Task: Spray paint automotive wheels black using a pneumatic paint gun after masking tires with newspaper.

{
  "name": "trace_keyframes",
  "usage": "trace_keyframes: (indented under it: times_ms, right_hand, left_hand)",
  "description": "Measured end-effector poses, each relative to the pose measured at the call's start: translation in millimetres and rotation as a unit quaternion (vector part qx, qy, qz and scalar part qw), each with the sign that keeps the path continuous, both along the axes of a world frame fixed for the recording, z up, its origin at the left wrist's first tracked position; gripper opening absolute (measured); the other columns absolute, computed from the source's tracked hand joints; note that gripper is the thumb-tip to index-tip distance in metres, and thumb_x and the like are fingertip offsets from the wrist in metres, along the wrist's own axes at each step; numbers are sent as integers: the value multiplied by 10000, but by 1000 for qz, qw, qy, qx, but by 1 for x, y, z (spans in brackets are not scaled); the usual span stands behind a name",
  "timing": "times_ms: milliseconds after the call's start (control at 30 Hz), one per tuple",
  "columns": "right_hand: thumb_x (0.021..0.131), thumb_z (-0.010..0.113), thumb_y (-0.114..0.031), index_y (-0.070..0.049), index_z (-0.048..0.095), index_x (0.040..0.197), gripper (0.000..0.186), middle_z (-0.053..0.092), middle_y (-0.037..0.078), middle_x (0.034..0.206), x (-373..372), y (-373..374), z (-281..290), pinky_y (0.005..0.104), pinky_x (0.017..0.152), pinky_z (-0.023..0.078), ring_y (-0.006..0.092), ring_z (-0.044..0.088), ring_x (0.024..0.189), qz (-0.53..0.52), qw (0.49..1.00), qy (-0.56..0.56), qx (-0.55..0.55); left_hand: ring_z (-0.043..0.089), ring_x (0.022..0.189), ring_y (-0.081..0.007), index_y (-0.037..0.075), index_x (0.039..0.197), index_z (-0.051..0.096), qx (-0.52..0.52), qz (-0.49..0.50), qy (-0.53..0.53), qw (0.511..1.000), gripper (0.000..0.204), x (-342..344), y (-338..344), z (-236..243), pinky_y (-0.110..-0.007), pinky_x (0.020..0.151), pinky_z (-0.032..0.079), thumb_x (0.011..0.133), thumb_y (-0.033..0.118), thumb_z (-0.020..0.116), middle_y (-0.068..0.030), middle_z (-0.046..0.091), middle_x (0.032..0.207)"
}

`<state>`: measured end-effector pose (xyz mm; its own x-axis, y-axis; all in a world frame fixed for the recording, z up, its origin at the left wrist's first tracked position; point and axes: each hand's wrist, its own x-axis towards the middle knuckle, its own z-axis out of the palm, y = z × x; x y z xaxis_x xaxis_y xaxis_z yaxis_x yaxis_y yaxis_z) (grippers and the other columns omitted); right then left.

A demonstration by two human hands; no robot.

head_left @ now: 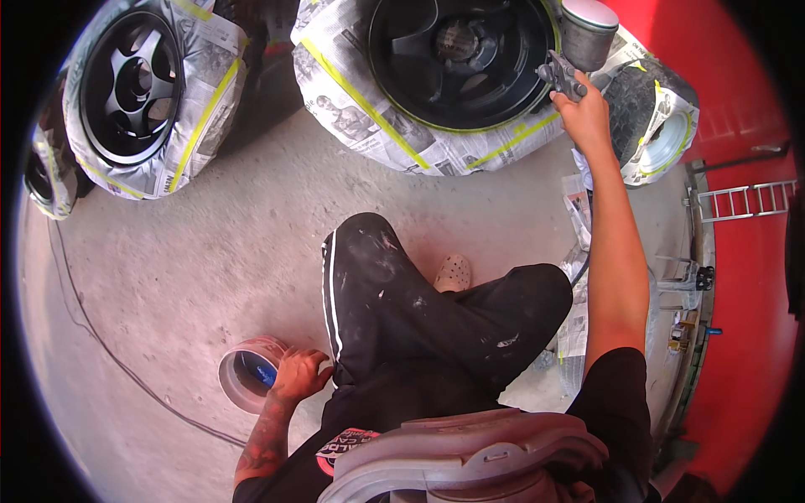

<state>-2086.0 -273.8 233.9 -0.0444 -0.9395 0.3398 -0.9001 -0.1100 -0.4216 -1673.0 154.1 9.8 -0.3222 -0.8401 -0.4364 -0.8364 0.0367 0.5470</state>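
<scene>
My right hand [583, 113] is wrapped round the handle of a spray gun [562, 77] with a grey metal cup [589, 42] on top. The gun is at the right edge of a black five-spoke wheel [411, 80]. Newspaper [344, 109] and yellow-green tape cover the tyre around that wheel. At the lower left, my left hand [298, 374] hangs beside a round pinkish tub [243, 401] on the floor, near my thigh. Its fingers are loosely bent with a gap at the thumb, and nothing shows in them. A blue item [258, 369] lies inside the tub.
Another masked dark wheel [126, 88] stands at the far left, with one more behind it. A newspaper-wrapped tyre [662, 130] stands at right. A dark cord [126, 369] crosses the concrete floor. A ladder [746, 201] lies against a red surface [755, 277].
</scene>
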Motion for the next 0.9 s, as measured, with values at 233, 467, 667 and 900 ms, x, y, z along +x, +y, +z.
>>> trace_keyframes:
  times_ms: [233,467,667,900]
  right_hand:
    - [797,678,-192,-100,560,1307,532,690,223,1034,7,-14,0,407,831,510,393,666,942,-51,998,12,25]
    - [806,709,-97,-41,571,1224,444,667,80,947,30,12,-13,298,535,539,168,669,737,-38,950,-239,196]
    - [794,648,-157,-64,611,1167,387,700,173,871,12,-22,6,400,704,541,292,696,823,-102,991,-34,76]
    - [784,655,-170,-73,630,1128,358,694,210,950,4,-25,-2,441,766,537,368,689,846,-73,995,69,16]
  left_hand:
    - [686,715,-309,114,665,701,38,-363,38,930,128,-42,-47,62,-405,794,500,607,227,684,-108,681,684]
    - [696,688,-317,106,625,696,36,-433,0,901,118,-68,-82,67,-409,605,538,582,212,664,-128,685,673]
    - [700,728,-321,113,670,725,70,-422,-20,903,169,-65,-91,63,-418,646,554,576,245,675,-134,698,714]
    - [696,697,-317,124,661,722,55,-407,0,912,170,-63,-93,61,-414,626,547,554,249,684,-130,690,690]
